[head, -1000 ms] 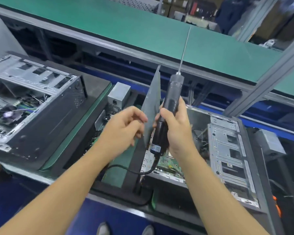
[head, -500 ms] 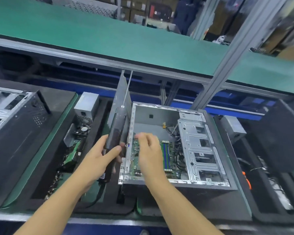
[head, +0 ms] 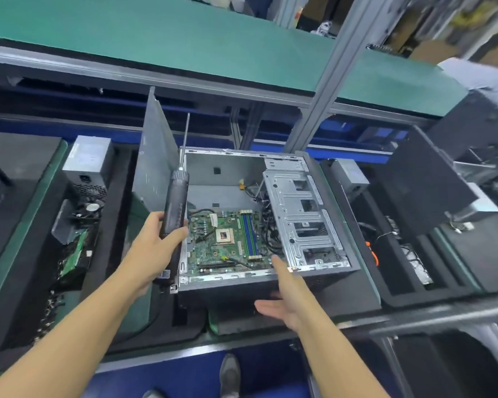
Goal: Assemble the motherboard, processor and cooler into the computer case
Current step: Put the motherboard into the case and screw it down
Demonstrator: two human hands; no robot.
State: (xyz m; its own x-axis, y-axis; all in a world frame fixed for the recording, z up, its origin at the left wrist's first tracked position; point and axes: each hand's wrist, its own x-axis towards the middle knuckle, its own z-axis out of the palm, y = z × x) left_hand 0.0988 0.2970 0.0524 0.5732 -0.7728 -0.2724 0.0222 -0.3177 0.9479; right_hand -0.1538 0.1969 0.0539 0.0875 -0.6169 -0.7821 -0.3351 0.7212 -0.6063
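Nearest, the right hand (head: 283,297) is spread flat, its fingers (head: 279,264) straight and the thumb held wide; it holds nothing, and the fingertips lie at the front rim of the computer case (head: 227,279), though real contact cannot be told. The step appears to be fastening the board down. Doing it well would mean steadying the case with this free hand, turning the driver tip-down, seating the bit squarely in each screw before running it, and keeping off the loose cables (head: 266,239). Just left of those fingertips and a little farther, the left hand (head: 156,248) wraps closed around the lower body of the electric screwdriver (head: 176,202), thumb across the front. The tool stands nearly upright, its long bit pointing up and away, so it is not yet aimed at any screw. Directly beyond the right fingertips the motherboard (head: 207,248) lies flat on the case floor, its processor socket (head: 224,235) showing no cooler on it. To the right of the fingertips the drive cage (head: 302,216) fills that side of the case. Behind the left fingers a side panel (head: 156,156) stands on edge. Farther left of them sit a fan (head: 88,209) and a power supply (head: 88,159), well apart from the case. Farthest off runs the green shelf (head: 156,38).
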